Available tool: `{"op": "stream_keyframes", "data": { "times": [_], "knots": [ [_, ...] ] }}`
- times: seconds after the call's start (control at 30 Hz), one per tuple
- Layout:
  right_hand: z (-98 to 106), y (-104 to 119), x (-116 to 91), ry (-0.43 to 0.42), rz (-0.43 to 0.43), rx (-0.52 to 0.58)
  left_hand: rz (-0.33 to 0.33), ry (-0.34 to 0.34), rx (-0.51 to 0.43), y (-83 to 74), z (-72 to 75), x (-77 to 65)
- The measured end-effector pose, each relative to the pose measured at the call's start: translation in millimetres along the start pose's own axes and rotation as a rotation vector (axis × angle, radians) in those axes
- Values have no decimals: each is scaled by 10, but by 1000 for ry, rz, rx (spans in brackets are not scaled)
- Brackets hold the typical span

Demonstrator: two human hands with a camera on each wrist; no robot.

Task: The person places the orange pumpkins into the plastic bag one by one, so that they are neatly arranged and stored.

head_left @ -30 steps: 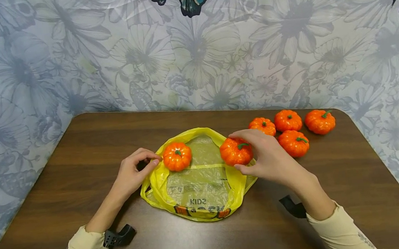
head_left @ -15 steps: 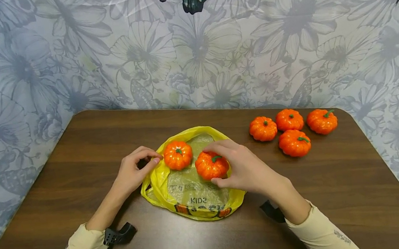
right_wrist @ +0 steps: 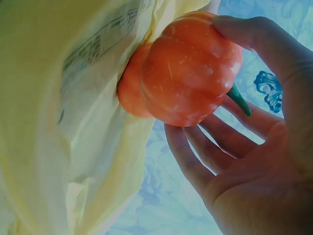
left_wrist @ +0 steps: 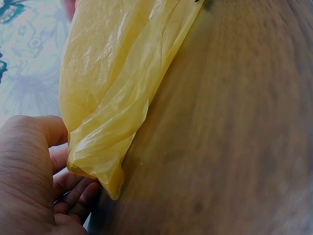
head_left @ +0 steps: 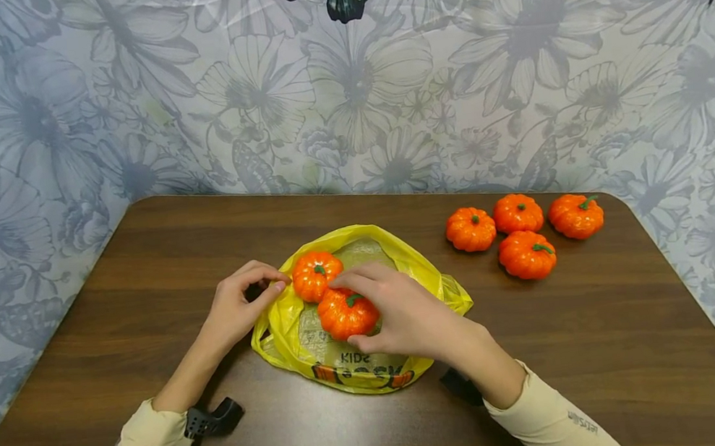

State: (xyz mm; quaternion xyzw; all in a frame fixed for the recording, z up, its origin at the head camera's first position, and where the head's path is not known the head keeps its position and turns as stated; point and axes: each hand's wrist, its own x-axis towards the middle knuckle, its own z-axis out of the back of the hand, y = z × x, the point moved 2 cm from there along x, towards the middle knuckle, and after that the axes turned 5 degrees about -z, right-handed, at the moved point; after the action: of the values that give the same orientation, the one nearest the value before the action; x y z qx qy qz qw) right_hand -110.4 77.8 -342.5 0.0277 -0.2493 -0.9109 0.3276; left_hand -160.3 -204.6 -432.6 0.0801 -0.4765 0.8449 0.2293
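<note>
A yellow plastic bag (head_left: 423,260) lies spread with its mouth up on the table. At its left rim, my left hand (head_left: 241,300) pinches the bag's edge between thumb and fingers; the left wrist view shows the yellow film (left_wrist: 112,98) gathered at the fingertips. My right hand (head_left: 400,313) holds a small orange pumpkin (head_left: 346,314) with a green stem over the bag's opening. Another pumpkin (head_left: 313,275) sits inside the bag at the left, right behind the held one. In the right wrist view the thumb and fingers span the held pumpkin (right_wrist: 190,68).
Several more orange pumpkins (head_left: 527,256) stand grouped at the back right of the brown wooden table (head_left: 140,275). A flower-patterned wall (head_left: 352,107) rises directly behind the table's far edge. Black straps (head_left: 214,418) are on both wrists.
My right hand has carried its pumpkin leftward from the bag's right rim to beside the pumpkin inside. The bag's right side has spread outward. My left hand has stayed at the rim.
</note>
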Motion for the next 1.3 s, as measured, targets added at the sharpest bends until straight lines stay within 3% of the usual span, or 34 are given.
{"op": "stream_keyframes", "data": {
  "times": [0.27, 0.77, 1.13, 1.3],
  "knots": [
    [-129, 99, 29, 18, 47, 1, 1, 12, -8, -9, -10, 10],
    [-336, 229, 124, 65, 43, -97, -3, 12, 4, 2, -3, 17],
    [-416, 226, 135, 62, 56, -74, -14, 10, 0, 17, -8, 7],
    [-420, 219, 138, 54, 99, -57, -13, 4, 3, 26, -5, -4]
  ]
}}
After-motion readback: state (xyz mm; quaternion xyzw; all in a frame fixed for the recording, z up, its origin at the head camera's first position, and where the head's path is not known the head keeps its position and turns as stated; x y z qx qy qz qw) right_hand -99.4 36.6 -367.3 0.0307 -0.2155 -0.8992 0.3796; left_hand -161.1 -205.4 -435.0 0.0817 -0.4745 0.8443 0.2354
